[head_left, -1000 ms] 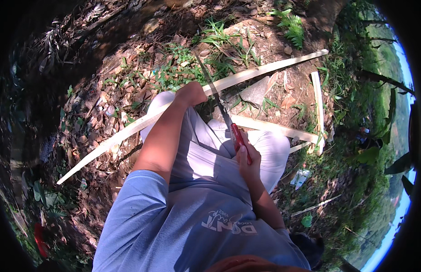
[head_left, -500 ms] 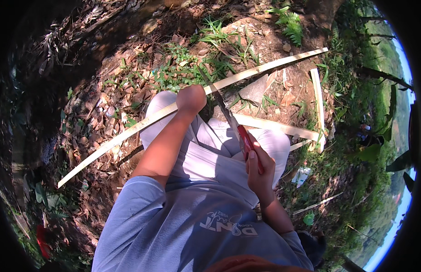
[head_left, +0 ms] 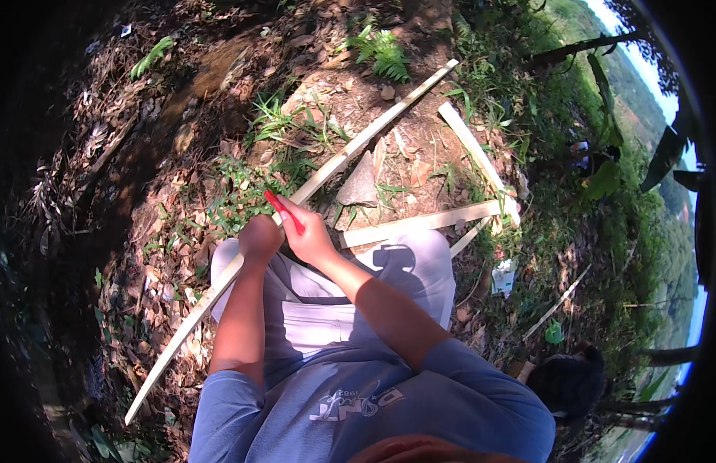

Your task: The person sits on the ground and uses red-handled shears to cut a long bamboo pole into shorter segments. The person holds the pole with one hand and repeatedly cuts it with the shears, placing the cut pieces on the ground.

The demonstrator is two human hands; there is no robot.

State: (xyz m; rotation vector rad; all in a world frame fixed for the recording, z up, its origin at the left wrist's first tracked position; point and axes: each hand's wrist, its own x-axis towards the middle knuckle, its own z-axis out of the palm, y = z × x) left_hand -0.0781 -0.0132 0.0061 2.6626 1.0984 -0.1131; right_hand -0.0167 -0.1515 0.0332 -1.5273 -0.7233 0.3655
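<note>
A long, pale wooden strip (head_left: 350, 147) runs slantwise across my lap, from the lower left to the upper right. My left hand (head_left: 261, 238) is closed around it near my left knee. Just beside that, my right hand (head_left: 310, 238) grips the red handle of a saw (head_left: 284, 211), which lies over the strip. Its blade is hard to make out now against the leaves; the earlier frame shows it long, narrow and dark. My two hands are close together, nearly touching.
To the right, more pale wood pieces lie on the ground: one flat strip (head_left: 419, 224) and one slanting piece (head_left: 473, 147) meeting near a corner. A flat grey stone (head_left: 360, 184) sits between the strips. A dark animal-like shape (head_left: 566, 383) is at lower right.
My right hand has moved forward and left with the saw, up to the strip beside my left hand. The view has turned, so the wooden strip slants more steeply.
</note>
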